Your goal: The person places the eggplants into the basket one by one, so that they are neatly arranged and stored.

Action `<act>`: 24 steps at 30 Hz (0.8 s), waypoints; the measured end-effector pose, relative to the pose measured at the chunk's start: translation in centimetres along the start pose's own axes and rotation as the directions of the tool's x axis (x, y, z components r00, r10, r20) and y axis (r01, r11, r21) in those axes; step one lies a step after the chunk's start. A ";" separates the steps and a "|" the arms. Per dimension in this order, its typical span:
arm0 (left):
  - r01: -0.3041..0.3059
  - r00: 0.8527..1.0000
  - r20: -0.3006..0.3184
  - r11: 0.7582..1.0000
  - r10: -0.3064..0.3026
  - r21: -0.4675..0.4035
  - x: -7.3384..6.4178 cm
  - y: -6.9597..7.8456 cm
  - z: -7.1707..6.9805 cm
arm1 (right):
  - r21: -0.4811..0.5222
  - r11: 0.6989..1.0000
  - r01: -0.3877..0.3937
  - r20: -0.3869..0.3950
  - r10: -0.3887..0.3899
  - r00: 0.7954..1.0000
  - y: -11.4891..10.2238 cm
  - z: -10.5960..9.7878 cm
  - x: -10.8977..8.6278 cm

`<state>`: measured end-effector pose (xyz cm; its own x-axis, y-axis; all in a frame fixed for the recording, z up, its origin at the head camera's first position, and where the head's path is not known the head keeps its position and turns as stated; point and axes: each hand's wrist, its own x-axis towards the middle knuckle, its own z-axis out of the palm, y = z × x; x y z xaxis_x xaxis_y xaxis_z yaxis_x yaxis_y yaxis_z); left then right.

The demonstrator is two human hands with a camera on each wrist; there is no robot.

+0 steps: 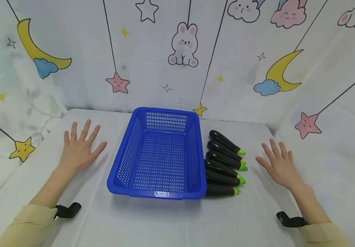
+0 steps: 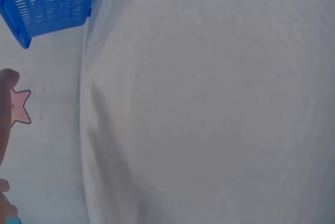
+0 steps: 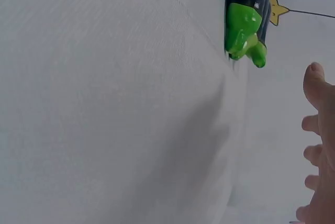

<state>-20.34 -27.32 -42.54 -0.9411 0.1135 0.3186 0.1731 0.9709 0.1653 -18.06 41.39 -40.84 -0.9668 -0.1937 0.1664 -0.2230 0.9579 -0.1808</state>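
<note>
A blue plastic basket with slotted walls stands on the white-covered table, nothing inside it. Along its right side lies a row of several dark eggplants, their green stem ends pointing right. My left hand is spread palm down to the left of the basket, fingers straight and holding nothing. To the right of the eggplants my right hand is likewise spread and holds nothing. The right wrist view shows the green eggplant stems beyond the thumb. In the left wrist view a basket corner appears at top left.
Behind the table hangs a pale cloth printed with stars, moons, clouds and a rabbit. The white tablecloth reaches back to it. A black wrist strap mount sits at the left cuff, another mount at the right.
</note>
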 end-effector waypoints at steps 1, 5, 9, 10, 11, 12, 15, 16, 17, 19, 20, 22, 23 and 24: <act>0.004 1.000 0.003 1.000 -0.004 -0.022 0.1 0.2 0.1 | 0.007 1.000 0.000 0.005 -0.001 1.000 -0.2 0.0 0.2; 0.041 0.999 0.033 0.989 -0.036 -0.141 0.4 1.0 0.5 | 0.059 0.998 -0.018 0.040 0.015 0.999 -1.0 0.2 1.1; 0.084 0.994 0.088 0.965 -0.064 -0.249 0.8 1.8 1.0 | 0.109 0.993 -0.055 0.083 0.046 0.996 -2.0 0.3 2.0; 0.094 0.992 0.102 0.956 -0.069 -0.277 0.9 2.0 1.2 | 0.115 0.992 -0.058 0.087 0.048 0.995 -2.2 0.3 2.2; 0.110 0.990 0.118 0.945 -0.076 -0.308 1.0 2.3 1.3 | 0.124 0.991 -0.055 0.086 0.044 0.995 -2.4 0.3 2.4; 0.123 0.988 0.133 0.933 -0.082 -0.339 1.1 2.5 1.4 | 0.137 0.989 -0.052 0.086 0.041 0.995 -2.5 0.3 2.6; 0.177 0.976 0.191 0.885 -0.103 -0.431 1.3 3.1 1.5 | 0.171 0.984 -0.042 0.071 0.030 0.997 -3.0 0.3 3.1; 0.197 0.971 0.212 0.867 -0.108 -0.458 1.4 3.3 1.6 | 0.182 0.983 -0.038 0.067 0.026 0.997 -3.1 0.3 3.3; 0.219 0.965 0.237 0.848 -0.114 -0.483 1.5 3.5 1.6 | 0.190 0.981 -0.034 0.061 0.023 0.998 -3.2 0.3 3.5; 0.259 0.952 0.284 0.807 -0.118 -0.531 1.7 3.9 1.6 | 0.203 0.979 -0.034 0.055 0.023 0.998 -3.5 0.3 3.9; 0.278 0.945 0.306 0.785 -0.118 -0.554 1.8 4.0 1.7 | 0.206 0.978 -0.035 0.054 0.025 0.998 -3.6 0.3 4.1; 0.303 0.936 0.336 0.731 -0.107 -0.611 1.9 4.3 1.8 | 0.216 0.976 -0.039 0.054 0.028 0.998 -3.9 0.3 4.6; 0.306 0.936 0.341 0.694 -0.093 -0.651 2.0 4.4 1.9 | 0.219 0.975 -0.044 0.053 0.033 0.998 -4.0 0.2 4.8; 0.307 0.936 0.343 0.651 -0.076 -0.694 2.1 4.6 2.0 | 0.223 0.974 -0.048 0.053 0.037 0.998 -4.2 0.2 5.0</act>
<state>-22.12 -22.20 -43.01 -0.9939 0.1050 -0.0347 0.0253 0.5211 0.8531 -21.98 36.37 -39.41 -0.9796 -0.1691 0.1084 -0.1987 0.8945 -0.4005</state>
